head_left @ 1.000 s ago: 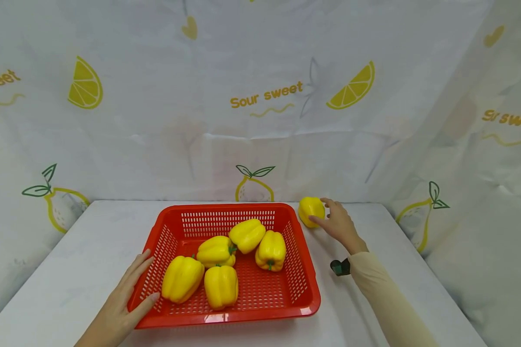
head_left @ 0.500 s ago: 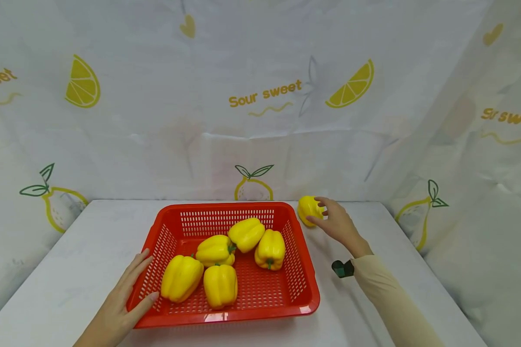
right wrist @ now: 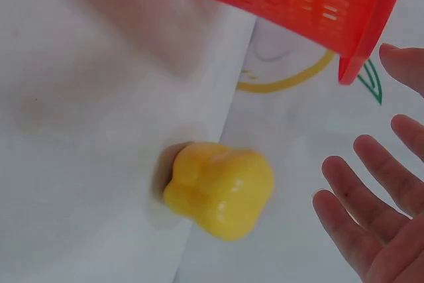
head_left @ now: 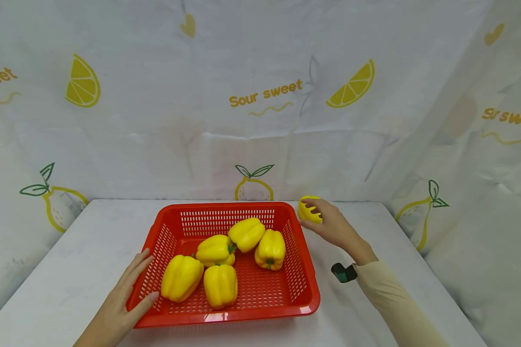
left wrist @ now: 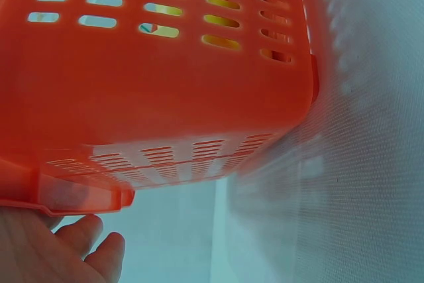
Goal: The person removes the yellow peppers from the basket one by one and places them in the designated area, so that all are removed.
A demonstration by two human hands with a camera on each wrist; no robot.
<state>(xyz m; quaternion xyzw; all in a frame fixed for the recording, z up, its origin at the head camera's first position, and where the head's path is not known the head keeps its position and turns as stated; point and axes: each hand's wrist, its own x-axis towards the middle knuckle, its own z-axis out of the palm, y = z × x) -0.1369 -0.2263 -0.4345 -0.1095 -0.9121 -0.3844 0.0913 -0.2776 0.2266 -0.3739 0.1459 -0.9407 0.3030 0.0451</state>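
A red perforated plastic basket (head_left: pixel 217 316) holds several yellow bell peppers (head_left: pixel 220 286). My left hand (head_left: pixel 120 301) rests at its left side, fingers extended along the rim and thumb over the front left corner. In the left wrist view the left hand's fingertips (left wrist: pixel 106 256) lie right by the rim. One more yellow bell pepper (head_left: pixel 306 213) sits on the table behind the basket's right side. My right hand (head_left: pixel 334 227) overlaps this pepper in the head view. The right wrist view shows a gap between the spread right-hand fingers (right wrist: pixel 361 197) and the pepper (right wrist: pixel 222 190).
The white-covered table (head_left: pixel 82 231) meets a hanging white cloth (head_left: pixel 156 144) printed with lemons right behind the basket. A small dark green piece (head_left: pixel 344 273) shows beside the right cuff (head_left: pixel 366 272).
My right hand has shifted left across the front of the lone pepper, now covering more of it in the head view. The left hand and the basket stay where they were.
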